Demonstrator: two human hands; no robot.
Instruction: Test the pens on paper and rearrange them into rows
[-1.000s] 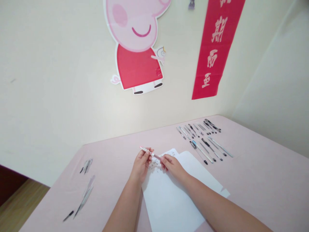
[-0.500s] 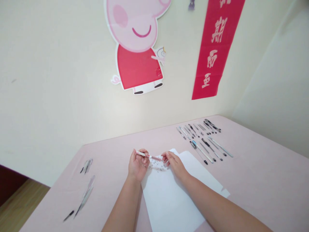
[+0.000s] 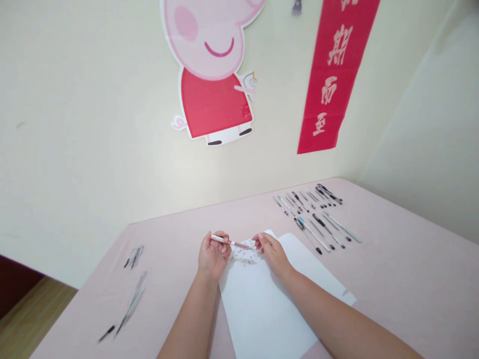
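Note:
A slim pen (image 3: 239, 244) with a white and reddish barrel slants across the space between my hands, over the paper. My left hand (image 3: 214, 257) is closed on its left part, palm turned up. At the pen's right end, the fingertips of my right hand (image 3: 271, 252) are pinched together; whether they grip the pen or a small part by it cannot be made out. Beneath lie white sheets (image 3: 269, 309). Many small dark bits (image 3: 245, 255) are scattered on a pale surface at their far end.
Several pens and pen parts (image 3: 322, 227) lie in two rows at the right back of the pink tabletop (image 3: 404, 279). On the left are a small group of pen pieces (image 3: 133, 257), more thin parts (image 3: 130, 306) and a black cap-like piece (image 3: 107, 334). A wall rises behind.
My right hand has shifted slightly right, away from the pen's end. My left hand and the pen have barely moved.

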